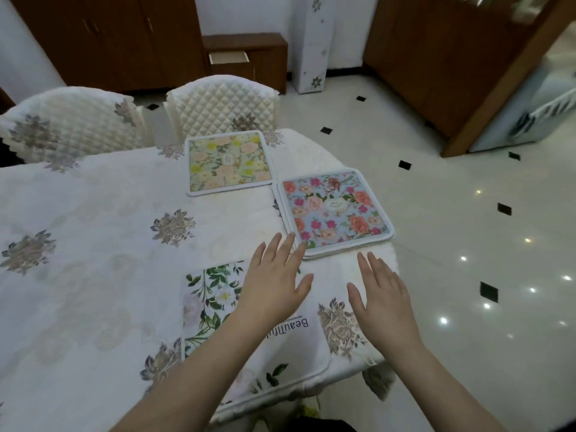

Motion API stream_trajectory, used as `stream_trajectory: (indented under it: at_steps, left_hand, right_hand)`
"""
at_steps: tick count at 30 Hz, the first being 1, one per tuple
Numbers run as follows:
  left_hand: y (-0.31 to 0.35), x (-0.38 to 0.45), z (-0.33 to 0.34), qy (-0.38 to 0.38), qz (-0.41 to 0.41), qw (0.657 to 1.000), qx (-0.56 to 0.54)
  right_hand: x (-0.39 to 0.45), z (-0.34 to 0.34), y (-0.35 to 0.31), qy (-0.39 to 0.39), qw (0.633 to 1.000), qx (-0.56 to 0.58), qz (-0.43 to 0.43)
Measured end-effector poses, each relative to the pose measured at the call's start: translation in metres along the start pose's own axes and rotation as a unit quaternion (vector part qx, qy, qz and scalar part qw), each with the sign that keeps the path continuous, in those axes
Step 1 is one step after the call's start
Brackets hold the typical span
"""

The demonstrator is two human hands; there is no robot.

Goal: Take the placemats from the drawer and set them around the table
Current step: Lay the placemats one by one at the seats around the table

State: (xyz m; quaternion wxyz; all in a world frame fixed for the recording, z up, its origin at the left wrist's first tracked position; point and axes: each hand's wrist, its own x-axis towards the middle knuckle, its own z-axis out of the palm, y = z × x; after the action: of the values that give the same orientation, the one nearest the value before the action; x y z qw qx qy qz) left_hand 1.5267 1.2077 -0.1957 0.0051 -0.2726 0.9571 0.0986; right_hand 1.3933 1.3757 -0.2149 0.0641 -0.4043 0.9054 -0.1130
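Three placemats lay on the table's embroidered white cloth (93, 244): a yellow-flowered placemat (229, 162) at the far edge, a blue rose-patterned placemat (336, 210) at the right end, nearly touching its corner, and a white leaf-printed placemat (218, 307) nearest you. Your left hand (274, 282) hovered over the white one, your right hand (383, 297) beside it, both flat, fingers spread, holding nothing. The drawer (229, 57) stood open behind two quilted chairs (218, 104).

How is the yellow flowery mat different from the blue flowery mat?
The yellow-green placemat has pale yellow and peach flowers; the blue placemat has bright pink and orange flowers. The yellow-green placemat lies farther away, in front of the quilted chair; the blue placemat lies at the table's end, near the left hand. The blue one seems to rest on another mat; the yellow-green one lies alone. Both are square with white trim.
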Motion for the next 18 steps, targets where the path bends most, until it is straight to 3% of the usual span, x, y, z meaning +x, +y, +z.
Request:
stream_trajectory:
  at_steps: [10,18]
  left_hand:
    - [0.041,0.007,0.006,-0.043,0.143,0.988,-0.044]
    - [0.113,0.005,0.01,-0.062,0.26,0.963,-0.046]
  right_hand:
    - [-0.065,-0.023,0.014,0.091,0.987,0.002,0.135]
    - [-0.132,-0.033,0.045,0.102,0.963,-0.051,0.245]
